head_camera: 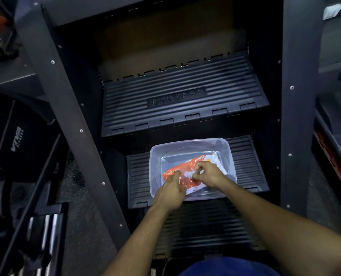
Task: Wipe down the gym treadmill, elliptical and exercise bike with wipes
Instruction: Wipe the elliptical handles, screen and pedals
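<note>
Orange wipes pack (177, 175) in tub (193, 143); left hand (170, 193) presses it, right hand (207, 173) pinching its flap.

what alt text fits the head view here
Both hands work at an orange wipes pack lying in a clear plastic tub on a black ribbed step. The left hand rests on the pack while the right hand pinches something white at its top. Another ribbed step rises behind, between dark frame rails.
</note>
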